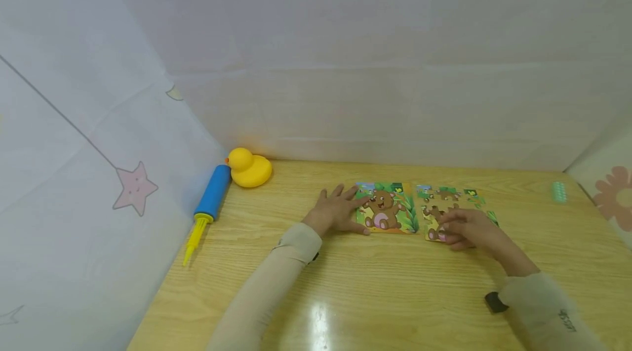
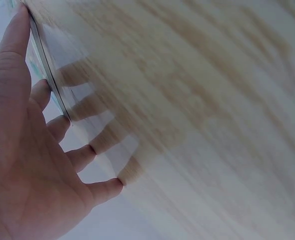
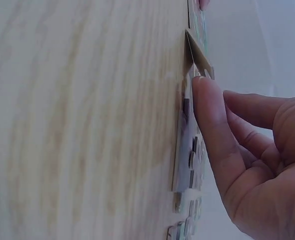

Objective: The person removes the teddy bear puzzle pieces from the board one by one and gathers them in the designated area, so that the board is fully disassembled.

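Observation:
My left hand (image 1: 336, 211) lies with spread fingers at the left edge of a square bear picture (image 1: 387, 208). In the left wrist view its fingertips (image 2: 110, 189) touch the wooden table and the picture's edge. To the right lies a second bear picture, a jigsaw puzzle (image 1: 434, 214) in separate pieces with gaps. My right hand (image 1: 471, 230) is over its lower part and hides some of it. In the right wrist view, the thumb and a finger pinch a tilted puzzle piece (image 3: 201, 57), its lower end partly hidden at the fingertips.
A yellow rubber duck (image 1: 252, 170) and a blue hand pump (image 1: 213, 192) with a yellow nozzle lie at the table's back left. At the far right is a small green item (image 1: 559, 192). Printed cloth walls (image 1: 316, 109) border the wooden table (image 1: 395, 296).

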A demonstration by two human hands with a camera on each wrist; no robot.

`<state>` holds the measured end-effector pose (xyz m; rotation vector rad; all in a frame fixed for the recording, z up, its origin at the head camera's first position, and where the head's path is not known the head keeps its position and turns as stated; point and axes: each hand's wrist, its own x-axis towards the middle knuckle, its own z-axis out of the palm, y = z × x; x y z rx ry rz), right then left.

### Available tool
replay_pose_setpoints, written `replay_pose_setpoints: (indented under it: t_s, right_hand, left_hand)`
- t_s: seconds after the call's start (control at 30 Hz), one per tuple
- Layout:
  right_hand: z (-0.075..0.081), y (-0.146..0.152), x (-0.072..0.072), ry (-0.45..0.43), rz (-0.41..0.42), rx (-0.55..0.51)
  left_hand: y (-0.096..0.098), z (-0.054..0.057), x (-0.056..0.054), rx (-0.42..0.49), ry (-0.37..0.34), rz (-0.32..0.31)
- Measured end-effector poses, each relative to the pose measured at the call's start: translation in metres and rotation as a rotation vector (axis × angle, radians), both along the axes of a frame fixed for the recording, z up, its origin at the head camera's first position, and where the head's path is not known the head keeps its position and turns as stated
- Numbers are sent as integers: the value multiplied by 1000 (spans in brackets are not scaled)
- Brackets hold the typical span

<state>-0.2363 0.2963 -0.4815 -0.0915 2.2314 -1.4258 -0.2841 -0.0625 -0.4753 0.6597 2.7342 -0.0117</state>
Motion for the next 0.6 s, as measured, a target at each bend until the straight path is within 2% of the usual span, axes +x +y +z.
replay_pose_setpoints:
  t_s: [0.2,0.37,0.53,0.6]
  right_hand:
    - [1,2,0,14,-17,26]
    - [-4,4,1,31,-50,29]
    - [-17,4,6,101,-20,13]
    - [-18,1,5,165,13,44]
  left_hand:
    - [1,-2,2,-6,-30,6]
    - [2,-6,5,1,-23,8]
    - [1,-19,14,101,-72,7]
    - [-1,-23,15,154,-95,3]
